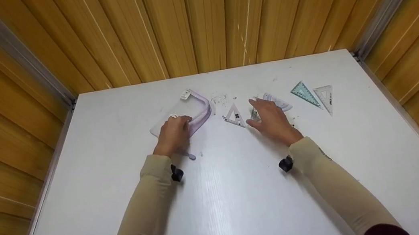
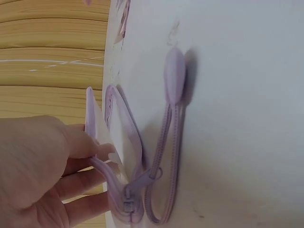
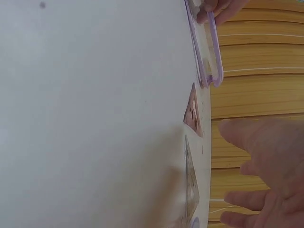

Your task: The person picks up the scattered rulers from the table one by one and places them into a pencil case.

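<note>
My left hand (image 1: 173, 134) pinches one edge of a clear zip pouch with lilac trim (image 1: 206, 114), thumb outside and fingertips inside its mouth. In the left wrist view the pouch gapes, and a lilac zip pull (image 2: 175, 78) on a looped cord lies against the white tabletop. My right hand (image 1: 272, 121), fingers spread and holding nothing, hovers over a clear set square (image 3: 191, 183) that it partly hides in the head view. A protractor (image 1: 281, 103) shows just beyond those fingers. Between the hands lies a pinkish set square (image 1: 239, 121) with dark prints.
Right of the right hand, a teal set square (image 1: 305, 94) and a clear set square (image 1: 325, 98) lie side by side on the white table (image 1: 221, 205). Wood-patterned panels (image 1: 169, 25) stand along the table's back and sides.
</note>
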`<state>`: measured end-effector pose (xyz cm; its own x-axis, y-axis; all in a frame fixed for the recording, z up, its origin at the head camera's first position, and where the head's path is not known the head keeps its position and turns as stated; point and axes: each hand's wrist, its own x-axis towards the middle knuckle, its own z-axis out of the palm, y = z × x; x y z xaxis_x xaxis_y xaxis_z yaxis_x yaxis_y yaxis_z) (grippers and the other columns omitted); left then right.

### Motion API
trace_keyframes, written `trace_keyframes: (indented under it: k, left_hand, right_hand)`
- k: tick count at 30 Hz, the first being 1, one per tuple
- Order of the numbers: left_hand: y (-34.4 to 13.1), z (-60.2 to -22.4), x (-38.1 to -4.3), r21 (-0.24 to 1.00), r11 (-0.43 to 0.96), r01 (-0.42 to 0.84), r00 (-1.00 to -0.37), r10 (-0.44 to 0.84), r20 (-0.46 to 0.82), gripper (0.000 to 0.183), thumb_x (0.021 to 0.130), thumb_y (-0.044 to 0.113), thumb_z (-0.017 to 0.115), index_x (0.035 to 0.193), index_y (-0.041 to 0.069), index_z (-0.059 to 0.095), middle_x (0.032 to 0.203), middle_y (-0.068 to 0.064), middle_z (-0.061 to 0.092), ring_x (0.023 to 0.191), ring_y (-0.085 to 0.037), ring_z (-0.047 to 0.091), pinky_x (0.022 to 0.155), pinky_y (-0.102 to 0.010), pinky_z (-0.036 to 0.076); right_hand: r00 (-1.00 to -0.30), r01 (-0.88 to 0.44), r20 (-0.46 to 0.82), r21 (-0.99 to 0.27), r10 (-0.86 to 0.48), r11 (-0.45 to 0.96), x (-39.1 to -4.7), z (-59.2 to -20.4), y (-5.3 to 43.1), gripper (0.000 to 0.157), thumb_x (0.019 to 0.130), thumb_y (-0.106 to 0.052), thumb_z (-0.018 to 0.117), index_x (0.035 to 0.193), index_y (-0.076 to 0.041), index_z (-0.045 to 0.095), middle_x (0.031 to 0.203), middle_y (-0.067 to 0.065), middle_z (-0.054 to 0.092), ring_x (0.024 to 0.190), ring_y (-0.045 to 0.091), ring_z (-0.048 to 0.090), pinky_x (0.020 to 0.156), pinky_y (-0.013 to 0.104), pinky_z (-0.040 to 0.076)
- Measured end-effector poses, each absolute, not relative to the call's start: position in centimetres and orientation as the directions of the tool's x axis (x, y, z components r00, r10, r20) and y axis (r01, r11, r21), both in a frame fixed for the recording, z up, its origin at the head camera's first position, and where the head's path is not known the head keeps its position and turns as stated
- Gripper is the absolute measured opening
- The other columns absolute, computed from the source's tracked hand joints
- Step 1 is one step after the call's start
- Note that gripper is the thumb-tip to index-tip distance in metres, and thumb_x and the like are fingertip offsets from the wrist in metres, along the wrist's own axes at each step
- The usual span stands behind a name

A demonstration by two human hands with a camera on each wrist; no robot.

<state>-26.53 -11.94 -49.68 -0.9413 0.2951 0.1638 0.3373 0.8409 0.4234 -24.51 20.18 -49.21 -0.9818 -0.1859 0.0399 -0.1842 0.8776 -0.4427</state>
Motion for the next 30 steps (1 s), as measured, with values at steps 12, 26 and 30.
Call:
trace_keyframes:
  k: [12,26,30]
  left_hand:
    - [-12.4,-50.5,-26.9,0.496,0.802,0.333,-0.942,0.265,0.205,0.030,0.089,-0.004,0.057,0.114,0.004,0.072,0.108,-0.013,0.072,0.085,-0.022,0.063,0.083,-0.041,0.053]
    - [-12.5,-50.7,-26.9,0.576,0.768,0.280,-0.959,0.197,0.204,0.027,0.095,0.003,0.057,0.119,0.006,0.070,0.114,-0.010,0.070,0.092,-0.021,0.063,0.086,-0.040,0.052]
    - [-12.4,-50.5,-26.9,0.588,0.761,0.275,-0.960,0.185,0.210,0.026,0.096,0.005,0.057,0.119,0.006,0.070,0.115,-0.010,0.070,0.098,-0.023,0.064,0.090,-0.041,0.050]
  right_hand:
    - [-0.985,-0.164,0.014,-0.420,-0.174,0.892,-25.0,-50.3,17.9,0.073,0.090,-0.033,0.071,0.151,-0.012,0.036,0.152,0.013,0.039,0.141,0.033,0.032,0.114,0.050,0.023]
    - [-0.985,-0.173,0.092,-0.380,-0.149,0.909,-26.3,-51.0,16.1,0.072,0.085,-0.039,0.075,0.143,-0.007,0.047,0.141,0.013,0.053,0.129,0.036,0.046,0.107,0.051,0.032]
    - [-0.988,-0.153,0.089,-0.364,-0.129,0.919,-26.6,-51.2,15.7,0.073,0.084,-0.041,0.075,0.143,-0.007,0.048,0.140,0.014,0.054,0.129,0.036,0.047,0.107,0.051,0.031]
